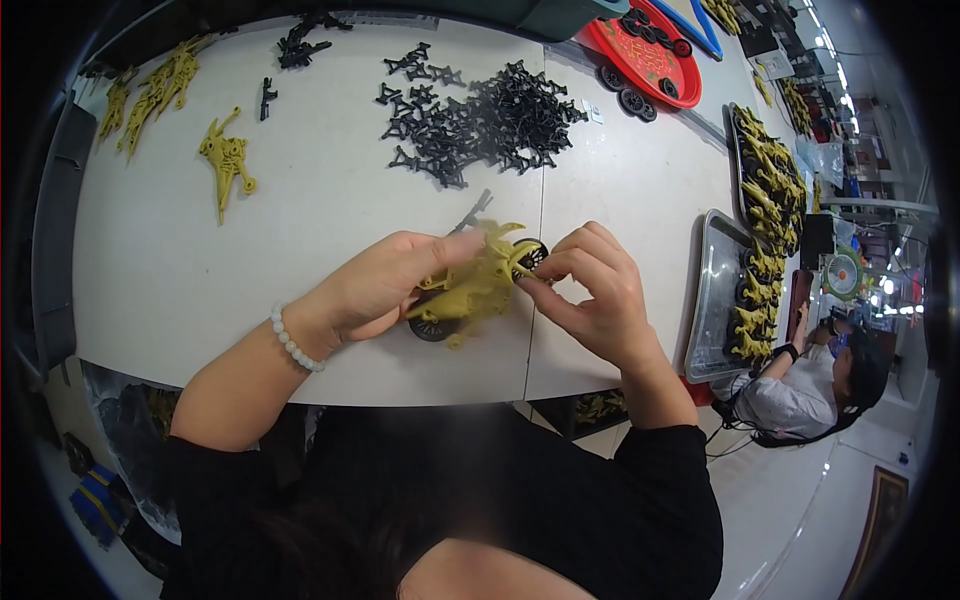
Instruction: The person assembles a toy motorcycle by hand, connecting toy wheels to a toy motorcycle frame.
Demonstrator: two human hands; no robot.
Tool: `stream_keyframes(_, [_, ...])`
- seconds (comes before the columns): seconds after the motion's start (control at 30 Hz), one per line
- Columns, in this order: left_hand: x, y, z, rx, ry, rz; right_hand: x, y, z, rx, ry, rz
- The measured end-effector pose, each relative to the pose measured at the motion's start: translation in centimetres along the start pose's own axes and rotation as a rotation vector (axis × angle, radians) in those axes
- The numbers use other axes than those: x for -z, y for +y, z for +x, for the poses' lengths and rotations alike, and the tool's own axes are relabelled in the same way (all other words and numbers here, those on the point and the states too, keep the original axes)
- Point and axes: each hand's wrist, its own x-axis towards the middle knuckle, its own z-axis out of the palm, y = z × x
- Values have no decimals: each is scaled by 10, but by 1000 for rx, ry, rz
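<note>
Over the white table I hold a yellow toy motorcycle (465,300) with black wheels, partly smeared by a blur in the picture. My left hand (405,275) grips its body from the left, thumb on top. At its right end, the fingers of my right hand (595,285) pinch the part beside a black spoked wheel (530,257). A second wheel (433,328) shows under the left side of the toy. Just beyond it lies a thin dark part (475,212); whether it touches the toy I cannot tell.
A heap of small black plastic parts (500,120) lies beyond my hands. Yellow toy bodies (228,160) rest at the left. Loose black wheels (632,102) lie near a red tray (668,65). Metal trays (706,300) of yellow toys stand right; a person (800,390) sits beyond.
</note>
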Motion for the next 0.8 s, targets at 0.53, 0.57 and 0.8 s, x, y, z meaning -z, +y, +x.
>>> stream_keyframes(0.53, [5, 0, -2, 25, -78, 47, -8, 4, 10, -157, 49, 177])
stream_keyframes(0.57, [6, 0, -2, 26, -79, 45, -8, 4, 11, -159, 48, 176])
stream_keyframes(0.8, [3, -3, -4, 4, -43, 128, -10, 3, 11, -158, 45, 155])
